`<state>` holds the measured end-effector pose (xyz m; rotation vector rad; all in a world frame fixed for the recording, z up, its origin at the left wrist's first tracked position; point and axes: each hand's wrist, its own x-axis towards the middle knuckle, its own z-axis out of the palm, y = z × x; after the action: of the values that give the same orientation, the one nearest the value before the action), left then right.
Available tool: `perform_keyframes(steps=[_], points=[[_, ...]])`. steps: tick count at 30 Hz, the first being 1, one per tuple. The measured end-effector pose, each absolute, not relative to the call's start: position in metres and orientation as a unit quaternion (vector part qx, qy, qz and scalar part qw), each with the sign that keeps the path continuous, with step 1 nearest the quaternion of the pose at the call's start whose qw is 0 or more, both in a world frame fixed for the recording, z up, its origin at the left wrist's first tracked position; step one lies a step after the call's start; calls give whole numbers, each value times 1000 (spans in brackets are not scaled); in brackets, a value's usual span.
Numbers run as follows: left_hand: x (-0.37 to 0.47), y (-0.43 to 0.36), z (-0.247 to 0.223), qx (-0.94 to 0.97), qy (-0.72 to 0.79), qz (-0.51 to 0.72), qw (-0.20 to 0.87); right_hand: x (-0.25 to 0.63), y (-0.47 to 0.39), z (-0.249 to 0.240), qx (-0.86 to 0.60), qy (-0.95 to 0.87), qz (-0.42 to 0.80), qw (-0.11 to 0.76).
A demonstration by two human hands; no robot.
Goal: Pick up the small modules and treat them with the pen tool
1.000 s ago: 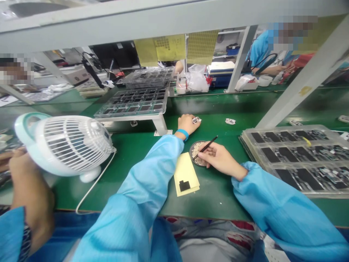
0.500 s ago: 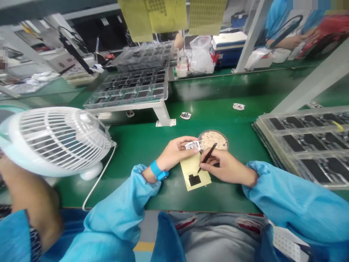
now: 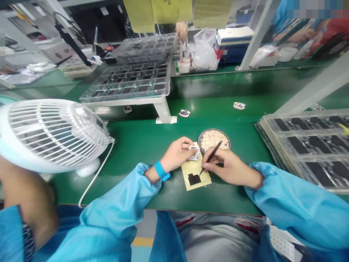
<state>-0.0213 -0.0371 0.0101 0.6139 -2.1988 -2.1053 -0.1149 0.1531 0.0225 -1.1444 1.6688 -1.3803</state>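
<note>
Right hand (image 3: 229,167) in pen grip round black tool (image 3: 216,150), left hand (image 3: 176,155) round white part (image 3: 194,154)

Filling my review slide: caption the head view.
Left hand holds a small white part; right hand points a dark tool at a black patch on yellow paper.

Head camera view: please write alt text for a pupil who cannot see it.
A person's right hand holds a dark slim tool, its tip by a black patch on yellow paper; the left hand holds a small white part. A fan stands to the left.
</note>
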Motion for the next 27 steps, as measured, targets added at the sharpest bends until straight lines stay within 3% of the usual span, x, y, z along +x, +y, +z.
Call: perform_keyframes(steps=[3, 7, 10, 27], points=[[-21, -36, 12, 211, -710, -672, 12, -118, 154, 30, -414, 624, -595, 292], [-20, -33, 13, 211, -701, -682, 15, -124, 155, 30, -450, 668, -588, 79], [-20, -32, 14, 210, -702, -680, 19, -127, 155, 27, -487, 683, -545, -1], [-20, -33, 13, 218, -711, -668, 25, -129, 150, 21, -528, 677, -513, 9]])
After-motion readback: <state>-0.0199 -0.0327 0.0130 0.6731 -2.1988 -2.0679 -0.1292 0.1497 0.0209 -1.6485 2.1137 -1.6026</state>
